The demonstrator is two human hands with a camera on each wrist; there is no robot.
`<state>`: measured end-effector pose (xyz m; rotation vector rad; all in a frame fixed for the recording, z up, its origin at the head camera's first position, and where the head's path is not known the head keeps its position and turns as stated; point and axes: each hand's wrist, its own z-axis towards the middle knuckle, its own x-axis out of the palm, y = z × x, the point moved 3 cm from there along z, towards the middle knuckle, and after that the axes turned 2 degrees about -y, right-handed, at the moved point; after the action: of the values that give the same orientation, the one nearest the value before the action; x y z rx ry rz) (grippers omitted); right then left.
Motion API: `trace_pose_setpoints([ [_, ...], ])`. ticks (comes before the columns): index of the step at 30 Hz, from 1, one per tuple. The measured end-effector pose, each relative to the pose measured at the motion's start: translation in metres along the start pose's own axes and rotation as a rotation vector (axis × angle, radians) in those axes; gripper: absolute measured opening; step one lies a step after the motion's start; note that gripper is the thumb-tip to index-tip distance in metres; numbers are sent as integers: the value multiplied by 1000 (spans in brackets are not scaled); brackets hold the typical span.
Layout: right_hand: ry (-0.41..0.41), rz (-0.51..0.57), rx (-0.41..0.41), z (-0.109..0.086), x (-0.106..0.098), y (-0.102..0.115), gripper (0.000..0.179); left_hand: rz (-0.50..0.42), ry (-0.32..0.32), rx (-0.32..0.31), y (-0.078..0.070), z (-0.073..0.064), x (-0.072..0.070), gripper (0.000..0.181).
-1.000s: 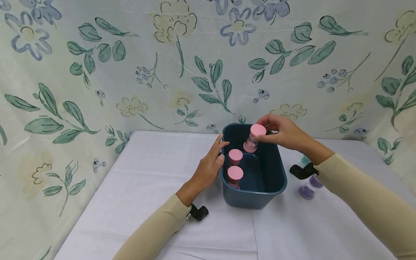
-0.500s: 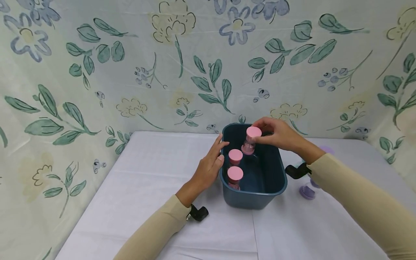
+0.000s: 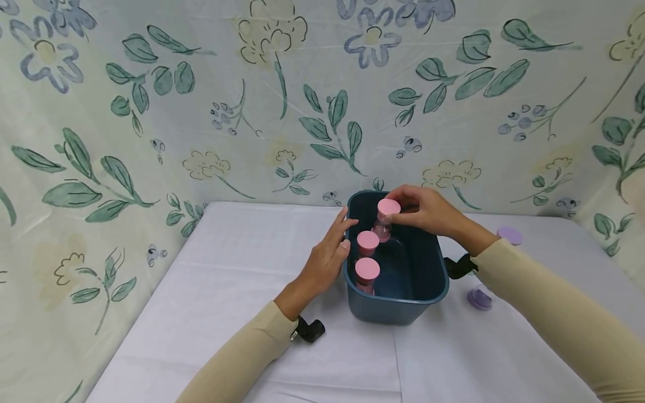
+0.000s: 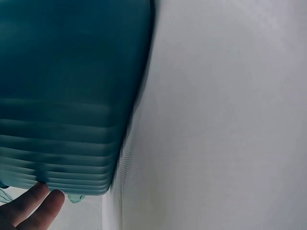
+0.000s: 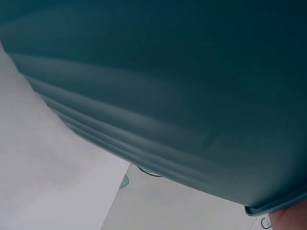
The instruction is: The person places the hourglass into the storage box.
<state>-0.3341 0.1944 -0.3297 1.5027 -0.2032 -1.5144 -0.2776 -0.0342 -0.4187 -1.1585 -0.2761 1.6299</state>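
Note:
In the head view a deep blue plastic bin [image 3: 395, 311] stands on the table. My right hand [image 3: 430, 211] reaches over its far right rim and pinches a pink sand timer [image 3: 389, 207] near its top cap. The timer is held slightly tilted inside the bin, by the far left part. Two more pink sand timers, one farther [image 3: 368, 241] and one nearer [image 3: 367, 270], stand along the left inner wall. My left hand [image 3: 325, 254] rests its extended fingers against the bin's left side; two fingertips [image 4: 52, 203] show beside the ribbed wall in the left wrist view.
Right of the bin lie a purple sand timer [image 3: 480, 299], partly hidden by the right sleeve, and a flat-topped purple piece [image 3: 510, 235] farther back. A white cloth covers the table [image 3: 252, 263]. A floral curtain [image 3: 322, 84] hangs behind it.
My right hand has moved left and slightly down with the pink sand timer, bringing it close to the two standing ones. The left hand keeps its place on the bin.

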Motion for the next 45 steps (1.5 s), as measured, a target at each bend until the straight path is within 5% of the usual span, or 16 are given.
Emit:
trace_pose_setpoints([
  [45,129,-235,66,8,25,4,44,-4,16,-15,-5,-6,-2,55],
])
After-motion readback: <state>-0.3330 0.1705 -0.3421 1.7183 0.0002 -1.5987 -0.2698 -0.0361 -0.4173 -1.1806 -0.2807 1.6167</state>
